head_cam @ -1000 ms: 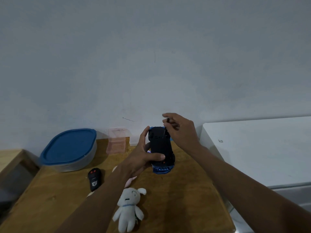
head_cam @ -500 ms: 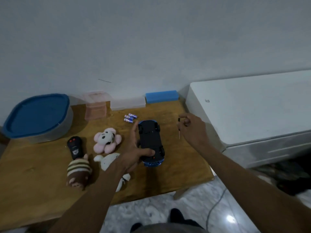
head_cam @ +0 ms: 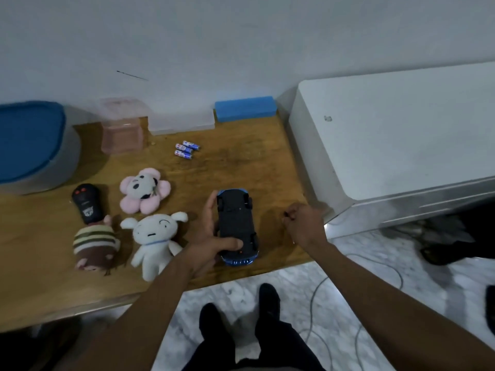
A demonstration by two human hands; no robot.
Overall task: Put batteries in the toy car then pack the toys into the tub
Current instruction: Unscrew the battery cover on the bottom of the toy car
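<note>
Left hand is gripping upturned toy car on table, long axis pointing away; right hand is pinching small dark thing beside it; batteries lying beyond, nearer left hand.

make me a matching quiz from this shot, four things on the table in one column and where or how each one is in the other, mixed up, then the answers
Things
1. toy car
2. batteries
3. remote control
4. tub

Places or states
a. at the left end of the table, blue lid on
b. lying loose near the back of the table
c. upside down, gripped by the left hand
d. just left of the pink flower plush

Pairs: 1-c, 2-b, 3-d, 4-a
</note>
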